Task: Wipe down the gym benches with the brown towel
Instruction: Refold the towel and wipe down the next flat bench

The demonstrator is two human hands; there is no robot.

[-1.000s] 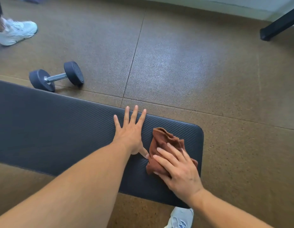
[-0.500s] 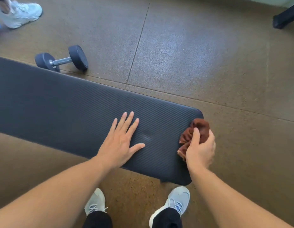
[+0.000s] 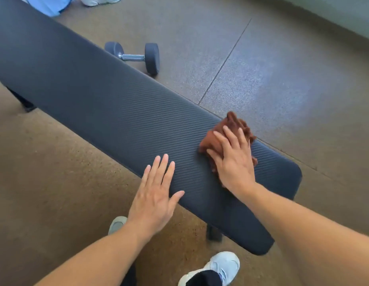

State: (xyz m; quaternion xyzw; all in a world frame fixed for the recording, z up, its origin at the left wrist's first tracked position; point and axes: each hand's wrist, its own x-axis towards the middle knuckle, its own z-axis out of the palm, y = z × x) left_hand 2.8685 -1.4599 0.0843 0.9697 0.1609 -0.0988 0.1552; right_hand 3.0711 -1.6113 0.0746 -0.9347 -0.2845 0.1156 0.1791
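From the head camera, a dark ribbed bench [image 3: 109, 100] runs from the upper left down to a rounded end at the lower right. The brown towel [image 3: 231, 129] lies bunched on the bench top near that end, against the far long edge, with part of it reaching just past the edge.

The right hand [image 3: 233, 159] lies flat on the towel, palm down. Its fingers [image 3: 228, 134] are straight and a little spread, pressing the cloth onto the bench without gripping it.

The left hand [image 3: 154, 195] is open too, at the near long edge of the bench, beside the right hand and apart from the towel. Its four fingers [image 3: 163, 166] are held close together over the ribbed top and the thumb points out toward the right. Whether the palm touches the bench cannot be told.

On the brown floor [image 3: 282, 69] past the far edge lies a dumbbell [image 3: 136, 57]. Near the bottom, the person's pale shoe [image 3: 218, 267] stands beside the bench's dark leg [image 3: 213, 234].
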